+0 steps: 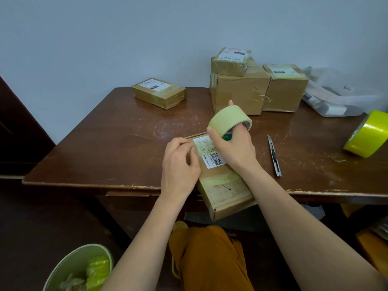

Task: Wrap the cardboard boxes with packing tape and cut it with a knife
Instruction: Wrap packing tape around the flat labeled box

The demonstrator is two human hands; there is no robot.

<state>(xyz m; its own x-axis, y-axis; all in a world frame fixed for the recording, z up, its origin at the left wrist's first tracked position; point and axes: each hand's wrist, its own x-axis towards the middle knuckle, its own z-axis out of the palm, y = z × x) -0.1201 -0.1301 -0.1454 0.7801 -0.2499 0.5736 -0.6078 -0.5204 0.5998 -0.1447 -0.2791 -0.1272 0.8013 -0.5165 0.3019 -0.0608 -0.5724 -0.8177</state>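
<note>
In the head view the right hand [233, 147] gripped the pale tape roll [228, 120], fingers through its core, just above the box [222, 183] under both hands, while the left hand [180, 158] pinched at the box's far left edge, apparently the tape's free end. Beyond the hands four boxes [239, 95] looked already taped; this one appeared barely begun, with the knife [274, 155] lying untouched just right of the right hand

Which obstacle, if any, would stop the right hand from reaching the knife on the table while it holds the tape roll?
Probably none. The knife lies on bare table just beside the right hand, with nothing between them. But that hand's fingers grip the tape roll, so it must be put down first.
</note>
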